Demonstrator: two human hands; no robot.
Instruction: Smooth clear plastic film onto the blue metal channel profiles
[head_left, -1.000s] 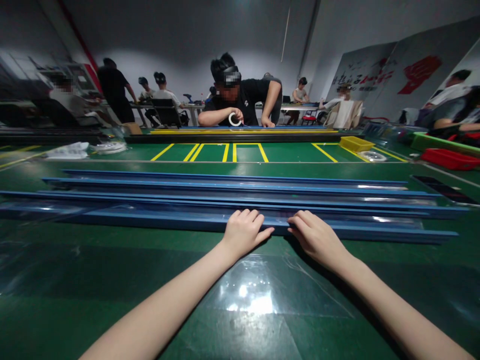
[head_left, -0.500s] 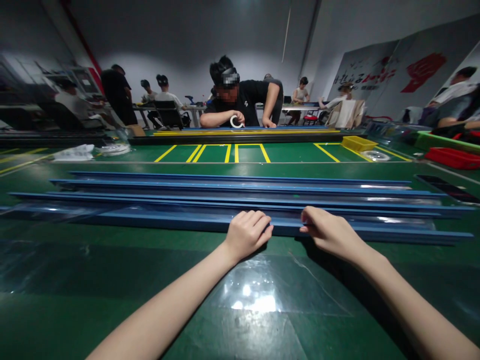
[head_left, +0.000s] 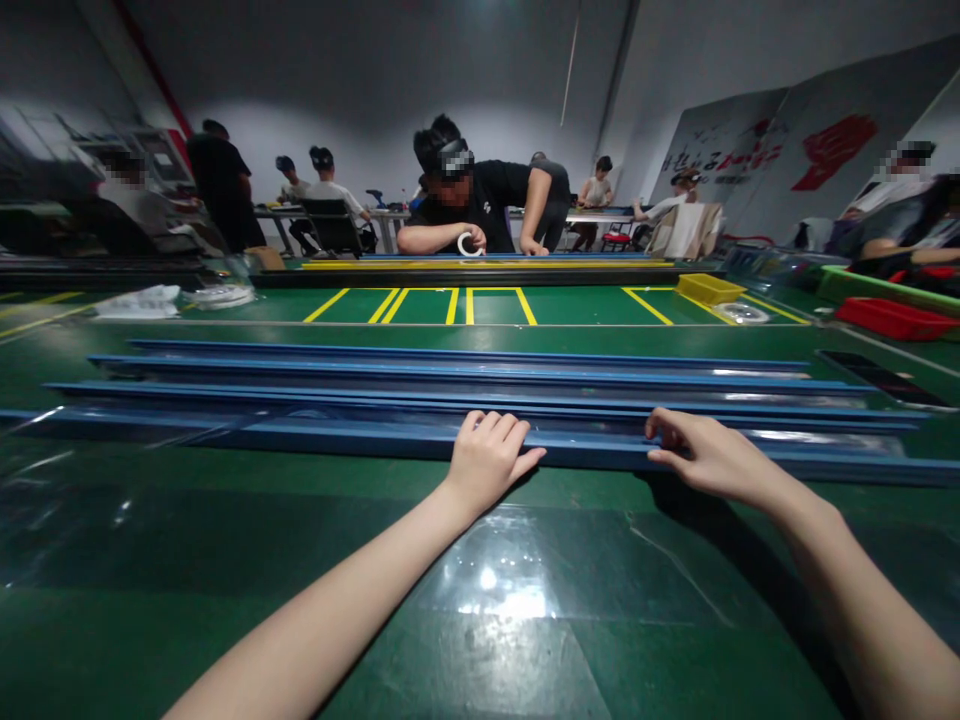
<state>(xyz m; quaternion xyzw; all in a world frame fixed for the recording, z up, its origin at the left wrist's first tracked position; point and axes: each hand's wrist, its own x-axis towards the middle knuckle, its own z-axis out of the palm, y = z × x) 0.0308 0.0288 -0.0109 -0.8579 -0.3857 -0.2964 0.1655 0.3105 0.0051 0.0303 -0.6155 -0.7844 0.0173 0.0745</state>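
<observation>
A long blue channel rail [head_left: 360, 440] lies crosswise in front of me, nearest of several parallel blue rails [head_left: 375, 363]. My left hand [head_left: 491, 450] is bent over its near wall, fingers inside the channel and thumb in front. Farther right, my right hand [head_left: 694, 450] has its curled fingers and thumb around the same wall; the exact contact is partly hidden. Clear plastic film [head_left: 585, 570] lies flat on the green table before the rails, with a crease near its right part. More clear film overlaps the rail's left end.
Across the table, a co-worker [head_left: 487, 205] leans over yellow and black strips [head_left: 480, 275], holding a white tape roll [head_left: 471, 243]. A yellow tray [head_left: 709, 289], a red tray [head_left: 896, 318] and a dark phone-like slab [head_left: 877, 378] are at the right. White plastic packaging [head_left: 139, 302] lies left.
My right hand has moved right along with the near rail, which has slid the same way. The creased film has also shifted right. My left hand stays nearly in place, its thumb stretched out more.
</observation>
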